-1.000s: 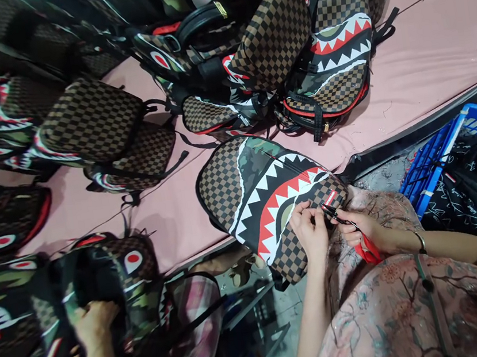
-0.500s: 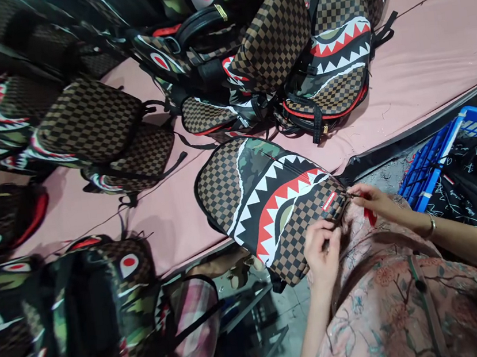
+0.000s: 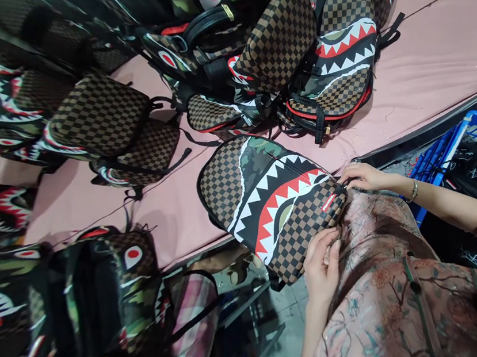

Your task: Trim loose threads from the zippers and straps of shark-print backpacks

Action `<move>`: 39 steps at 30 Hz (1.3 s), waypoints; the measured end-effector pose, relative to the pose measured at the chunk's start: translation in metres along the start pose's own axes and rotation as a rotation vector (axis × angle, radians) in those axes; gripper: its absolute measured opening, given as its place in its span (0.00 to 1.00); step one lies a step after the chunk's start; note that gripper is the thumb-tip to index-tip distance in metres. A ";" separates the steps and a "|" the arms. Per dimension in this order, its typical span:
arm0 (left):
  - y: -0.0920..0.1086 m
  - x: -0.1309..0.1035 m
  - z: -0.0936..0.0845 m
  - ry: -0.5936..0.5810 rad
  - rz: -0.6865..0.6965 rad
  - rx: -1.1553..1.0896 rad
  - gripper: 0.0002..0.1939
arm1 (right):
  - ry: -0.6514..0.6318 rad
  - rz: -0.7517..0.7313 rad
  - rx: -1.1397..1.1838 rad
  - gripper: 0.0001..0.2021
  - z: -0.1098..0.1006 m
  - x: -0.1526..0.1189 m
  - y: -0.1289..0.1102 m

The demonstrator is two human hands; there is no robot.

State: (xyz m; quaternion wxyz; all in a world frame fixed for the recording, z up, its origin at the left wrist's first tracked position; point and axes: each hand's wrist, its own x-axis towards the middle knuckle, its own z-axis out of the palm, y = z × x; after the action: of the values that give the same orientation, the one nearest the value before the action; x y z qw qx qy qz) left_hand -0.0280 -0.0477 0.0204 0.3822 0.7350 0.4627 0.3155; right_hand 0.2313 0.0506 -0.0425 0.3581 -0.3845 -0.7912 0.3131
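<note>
A red label [image 3: 328, 203], its lettering unreadably small, is borne by the backpack [image 3: 273, 206], propped across the pink surface's [image 3: 436, 56] edge. Its bottom end is touched by the curled left hand [image 3: 323, 262] and outstretched right hand [image 3: 362, 177]; whether either grip is closed cannot be told.

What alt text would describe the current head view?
A person's left hand and right hand touch the near edge of a checkered backpack with a shark-mouth print. Similar bags sit beyond on a pink-covered table; a blue crate is at right.
</note>
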 end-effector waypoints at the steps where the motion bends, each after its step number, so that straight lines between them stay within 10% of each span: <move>1: 0.001 0.000 0.001 0.001 -0.003 -0.003 0.11 | 0.000 -0.015 -0.011 0.09 0.000 0.001 0.000; 39: 0.001 -0.002 0.001 0.120 -0.050 -0.064 0.09 | -0.173 -0.163 -0.352 0.14 0.010 0.024 -0.040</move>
State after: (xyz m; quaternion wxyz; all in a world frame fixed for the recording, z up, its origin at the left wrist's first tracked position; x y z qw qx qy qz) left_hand -0.0273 -0.0500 0.0206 0.3849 0.6903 0.4926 0.3643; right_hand 0.1973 0.0479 -0.0094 0.2402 -0.3478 -0.8899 0.1718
